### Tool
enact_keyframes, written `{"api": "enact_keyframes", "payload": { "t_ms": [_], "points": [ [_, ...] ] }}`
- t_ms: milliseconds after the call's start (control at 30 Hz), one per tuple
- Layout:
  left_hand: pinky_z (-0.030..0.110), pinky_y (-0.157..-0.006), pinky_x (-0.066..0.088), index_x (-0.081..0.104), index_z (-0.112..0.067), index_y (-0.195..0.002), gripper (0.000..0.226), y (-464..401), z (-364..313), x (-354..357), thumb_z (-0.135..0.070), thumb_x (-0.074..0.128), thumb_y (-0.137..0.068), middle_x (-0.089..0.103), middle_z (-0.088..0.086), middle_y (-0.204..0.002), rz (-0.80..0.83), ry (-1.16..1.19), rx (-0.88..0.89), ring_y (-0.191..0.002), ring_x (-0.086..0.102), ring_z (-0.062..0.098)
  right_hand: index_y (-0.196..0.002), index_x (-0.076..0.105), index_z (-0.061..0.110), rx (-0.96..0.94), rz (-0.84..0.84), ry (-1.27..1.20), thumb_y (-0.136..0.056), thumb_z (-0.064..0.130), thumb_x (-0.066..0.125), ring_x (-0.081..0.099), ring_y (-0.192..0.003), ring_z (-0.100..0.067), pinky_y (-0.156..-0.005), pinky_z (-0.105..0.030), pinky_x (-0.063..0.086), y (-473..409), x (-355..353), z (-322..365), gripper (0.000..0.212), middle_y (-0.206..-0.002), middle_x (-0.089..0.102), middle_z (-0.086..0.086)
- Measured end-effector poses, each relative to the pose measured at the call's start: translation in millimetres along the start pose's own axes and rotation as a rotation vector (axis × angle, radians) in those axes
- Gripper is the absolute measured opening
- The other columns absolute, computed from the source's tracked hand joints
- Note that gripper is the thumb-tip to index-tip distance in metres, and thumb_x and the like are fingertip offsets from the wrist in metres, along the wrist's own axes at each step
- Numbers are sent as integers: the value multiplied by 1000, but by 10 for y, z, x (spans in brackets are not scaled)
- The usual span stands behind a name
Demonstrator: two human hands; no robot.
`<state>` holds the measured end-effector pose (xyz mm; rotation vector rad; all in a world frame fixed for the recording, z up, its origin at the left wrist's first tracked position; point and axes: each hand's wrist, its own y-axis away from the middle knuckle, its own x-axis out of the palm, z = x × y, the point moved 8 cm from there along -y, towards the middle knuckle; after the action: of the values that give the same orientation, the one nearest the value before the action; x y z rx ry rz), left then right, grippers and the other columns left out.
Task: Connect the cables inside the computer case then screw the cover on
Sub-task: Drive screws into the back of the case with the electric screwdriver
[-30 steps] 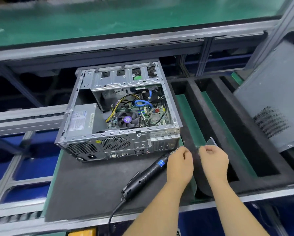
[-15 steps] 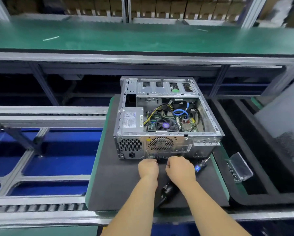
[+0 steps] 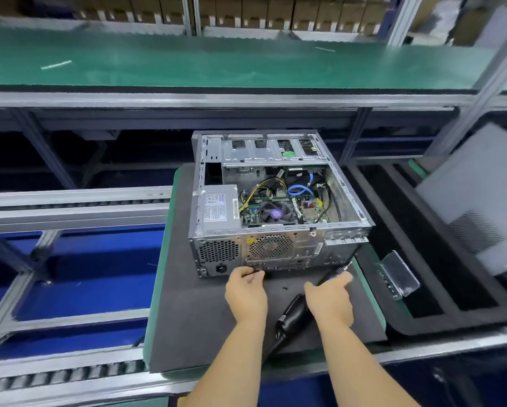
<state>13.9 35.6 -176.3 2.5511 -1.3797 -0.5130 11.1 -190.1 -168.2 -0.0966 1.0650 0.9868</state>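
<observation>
Both hands have drifted apart: left hand [image 3: 246, 292] pinches something small at the open computer case [image 3: 278, 230] rear, right hand [image 3: 330, 299] grips the electric screwdriver [image 3: 293, 314], readying for the cover [image 3: 481, 198] leaning rightward
</observation>
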Motion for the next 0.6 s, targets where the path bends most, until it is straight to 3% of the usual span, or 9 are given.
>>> {"api": "enact_keyframes", "payload": {
  "t_ms": [100,200,300,400,500,600],
  "points": [
    [28,-65,52,66,-10,-83,13,64,53,-20,-15,78,-83,73,3,-75,-103,218,-156,-73,69,20,-121,27,9,125,-14,-206,-82,34,74,58,-90,-39,-74,-42,49,-67,-11,-84,65,-104,62,-17],
    [28,-68,55,66,-4,-83,16,205,115,192,-16,78,-85,74,6,-77,-36,557,-346,-73,71,17,-106,49,-1,286,19,-597,-78,32,78,61,-91,-39,-81,-47,54,-68,46,-273,52,-96,62,-14],
    [29,-73,53,65,-7,-93,15,373,99,434,-20,73,-90,71,6,-86,82,714,-475,-82,69,18,-72,57,3,371,72,-902,-76,31,78,57,-66,-30,-59,-37,50,-47,-32,-469,36,-71,62,-9],
    [33,-89,50,64,-3,-108,22,518,83,625,-18,68,-93,70,9,-100,152,719,-531,-91,66,20,-56,50,11,318,115,-866,-79,32,79,46,-50,-20,-47,-27,38,-38,-300,-592,42,-46,52,4],
    [35,-95,49,62,0,-113,23,623,71,773,-16,64,-96,69,11,-106,191,693,-556,-100,65,24,-65,67,10,168,120,-812,-82,31,78,53,-61,-22,-60,-34,49,-41,-526,-532,29,-63,64,-5],
    [35,-100,47,56,4,-125,29,693,68,905,-13,55,-101,65,15,-123,222,666,-588,-115,61,26,-66,58,3,126,90,-815,-85,28,74,43,-57,-22,-56,-32,40,-32,-574,-445,35,-58,50,-8]
  ]
}}
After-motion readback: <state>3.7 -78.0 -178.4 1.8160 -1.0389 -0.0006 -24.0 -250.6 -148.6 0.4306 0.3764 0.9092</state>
